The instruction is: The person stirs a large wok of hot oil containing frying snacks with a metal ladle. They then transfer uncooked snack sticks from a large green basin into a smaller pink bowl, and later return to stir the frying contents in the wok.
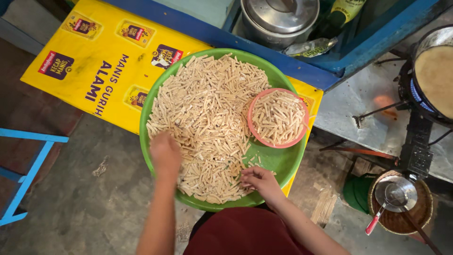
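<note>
A: Looking at the heap of pale tan, short cut dough sticks [207, 113], where does it lie?

B: It fills the round green plastic tray [283, 163], spreading from the centre out to the rim at nine and twelve o'clock. The tray rests on a yellow printed board [71, 89].

A: And the hands?

B: The left hand [165, 153] lies on the sticks at about eight o'clock of the tray, knuckles up and blurred; I cannot tell how far its fingers are spread or whether they hold anything. The right hand [259, 182] sits at five o'clock, fingers curled loosely inward, tips touching sticks at the heap's edge; a firm hold on any one stick cannot be seen.

A: What else is in the tray?

B: A small round pink plastic bowl [254, 132], full of the same sticks, at three o'clock.

A: Further out?

B: A lidded steel pot [278, 19] at twelve o'clock beyond the tray, a dark stove with a round pan of pale batter [436, 80] at two o'clock, and a woven basket holding a metal ladle with a red handle [394, 196] at four o'clock.
</note>
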